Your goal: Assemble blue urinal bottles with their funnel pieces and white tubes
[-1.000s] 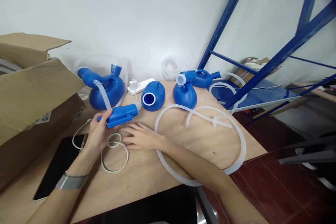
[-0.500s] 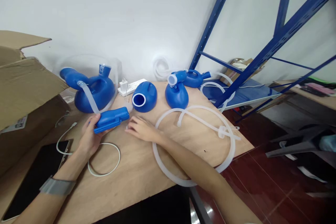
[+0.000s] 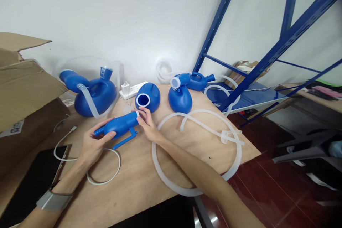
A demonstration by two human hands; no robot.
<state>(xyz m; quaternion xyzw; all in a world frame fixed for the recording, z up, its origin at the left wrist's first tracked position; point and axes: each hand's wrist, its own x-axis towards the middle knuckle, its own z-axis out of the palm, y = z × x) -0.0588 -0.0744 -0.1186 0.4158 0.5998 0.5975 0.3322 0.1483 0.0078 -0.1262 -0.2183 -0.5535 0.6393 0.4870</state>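
Observation:
My left hand is closed around a blue plastic spout held over the table, its ribbed hose end pointing left and a thin hinged blue arm hanging below. At the spout's right end is a narrow white ring. My right hand pinches this ring against the spout's mouth, thumb below and fingers above. Just behind stands a blue urinal bottle, its white-rimmed mouth facing me. Further right is another blue bottle with a spout on its neck.
A blue bottle with a hose stands at left beside a cardboard box. A clear coiled hose covers the table's right side. A tablet, white cable and power strip lie about. Blue shelving rises at right.
The spout has turned in my left hand and moved toward the right, its hinged arm now swung down. My right hand has risen to the spout's end with the white ring.

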